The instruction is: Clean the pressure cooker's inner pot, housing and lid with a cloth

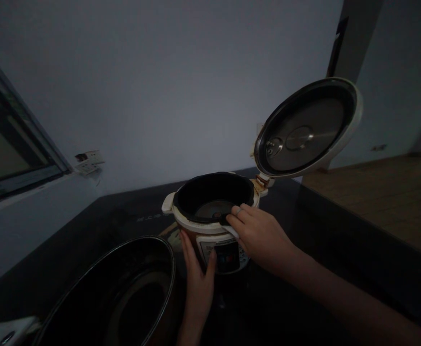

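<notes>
Pan [124, 259] nearest; cooker [196, 227] against left hand [198, 282] and right hand [259, 231].

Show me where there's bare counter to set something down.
Dark counter looks bare right of the cooker, beyond the right forearm, and left, between pan and wall. Crowded: the cooker's front, under the right hand, and the gap between pan and cooker, taken by the left hand.

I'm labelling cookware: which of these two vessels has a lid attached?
The white-rimmed cooker touched by the right hand; its lid stands open on a hinge, while the black pan at lower left shows no lid.
</notes>
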Tool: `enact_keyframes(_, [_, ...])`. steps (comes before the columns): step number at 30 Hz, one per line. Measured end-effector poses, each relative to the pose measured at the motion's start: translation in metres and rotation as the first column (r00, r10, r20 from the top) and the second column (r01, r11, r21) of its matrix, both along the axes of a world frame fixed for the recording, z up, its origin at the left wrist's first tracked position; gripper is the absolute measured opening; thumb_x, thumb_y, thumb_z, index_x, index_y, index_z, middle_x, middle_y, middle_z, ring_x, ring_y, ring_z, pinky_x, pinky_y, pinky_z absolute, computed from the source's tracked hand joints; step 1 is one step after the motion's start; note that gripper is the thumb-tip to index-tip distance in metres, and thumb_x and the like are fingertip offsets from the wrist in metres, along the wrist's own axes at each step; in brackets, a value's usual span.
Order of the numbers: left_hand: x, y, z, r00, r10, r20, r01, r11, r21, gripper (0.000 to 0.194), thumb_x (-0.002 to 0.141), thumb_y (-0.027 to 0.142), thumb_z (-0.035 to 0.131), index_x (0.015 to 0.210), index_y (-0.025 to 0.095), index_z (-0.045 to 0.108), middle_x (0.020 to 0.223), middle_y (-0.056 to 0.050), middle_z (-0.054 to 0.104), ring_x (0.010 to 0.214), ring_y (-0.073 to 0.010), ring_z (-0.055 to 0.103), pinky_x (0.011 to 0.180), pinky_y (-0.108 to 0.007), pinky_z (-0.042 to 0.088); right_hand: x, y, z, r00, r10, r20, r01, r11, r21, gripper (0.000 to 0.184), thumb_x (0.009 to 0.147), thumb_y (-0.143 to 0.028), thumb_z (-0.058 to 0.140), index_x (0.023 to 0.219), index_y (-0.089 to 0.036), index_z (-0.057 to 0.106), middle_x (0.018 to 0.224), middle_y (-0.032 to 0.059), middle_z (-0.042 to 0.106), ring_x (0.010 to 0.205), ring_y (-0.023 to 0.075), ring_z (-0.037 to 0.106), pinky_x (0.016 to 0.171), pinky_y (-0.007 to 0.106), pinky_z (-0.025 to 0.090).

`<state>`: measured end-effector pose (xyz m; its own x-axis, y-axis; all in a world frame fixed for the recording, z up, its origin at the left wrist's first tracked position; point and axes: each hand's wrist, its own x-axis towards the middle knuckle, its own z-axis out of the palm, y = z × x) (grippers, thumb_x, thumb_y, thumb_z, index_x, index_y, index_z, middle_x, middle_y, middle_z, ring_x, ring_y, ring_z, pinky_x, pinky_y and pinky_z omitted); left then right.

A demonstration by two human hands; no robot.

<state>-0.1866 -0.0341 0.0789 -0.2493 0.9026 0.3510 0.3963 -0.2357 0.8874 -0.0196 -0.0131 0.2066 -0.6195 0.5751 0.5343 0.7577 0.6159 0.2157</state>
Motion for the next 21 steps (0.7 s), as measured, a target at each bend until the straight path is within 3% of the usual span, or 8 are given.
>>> enact_keyframes(7, [0.001,-0.001,-0.004,1.0,0.001,0.022,-0.002,1.0,0.031,0.084,0.092,0.048,0.047,0.154,0.02,-0.004,0.163,-0.006,-0.009,0.148,-0.0178,-0.007,0.119,-0.036,0.003,-0.042,-0.007,-0.003,0.998,-0.021,-0.058,0.018,0.999,-0.05,0.015,0.089,-0.013,0.056,0.099,-0.012,0.067,0.099,0.0119,0.068,0.092,0.0228,0.061,0.073,0.033,0.049])
enact_keyframes(15, [-0.001,0.0,-0.001,1.0,-0.002,0.03,0.002,1.0,0.004,0.083,0.092,0.05,0.046,0.154,0.024,-0.003,0.163,-0.005,-0.009,0.148,-0.0196,-0.008,0.119,-0.042,0.002,0.005,-0.006,0.012,0.983,-0.181,-0.018,0.177,0.977,-0.121,0.016,0.083,-0.014,0.064,0.098,-0.016,0.069,0.102,0.0102,0.068,0.094,0.0246,0.062,0.076,0.035,0.049])
enact_keyframes(18, [0.001,0.0,0.0,0.999,-0.006,0.042,0.006,1.0,0.011,0.083,0.092,0.049,0.046,0.154,0.024,-0.004,0.163,-0.005,-0.009,0.148,-0.0195,-0.009,0.119,-0.042,0.002,-0.002,-0.009,0.01,0.984,-0.176,-0.014,0.173,0.978,-0.113,0.015,0.083,-0.014,0.063,0.097,-0.016,0.069,0.102,0.0106,0.069,0.095,0.025,0.062,0.077,0.035,0.049])
enact_keyframes(21, [0.003,0.002,-0.004,0.999,0.005,0.044,-0.007,0.999,0.045,0.083,0.093,0.046,0.047,0.154,0.022,-0.002,0.163,-0.007,-0.008,0.149,-0.0201,-0.005,0.12,-0.042,0.004,-0.026,-0.013,0.008,0.992,-0.123,-0.004,0.121,0.984,-0.127,0.015,0.086,-0.013,0.059,0.098,-0.015,0.067,0.1,0.0102,0.069,0.092,0.0246,0.063,0.074,0.036,0.05])
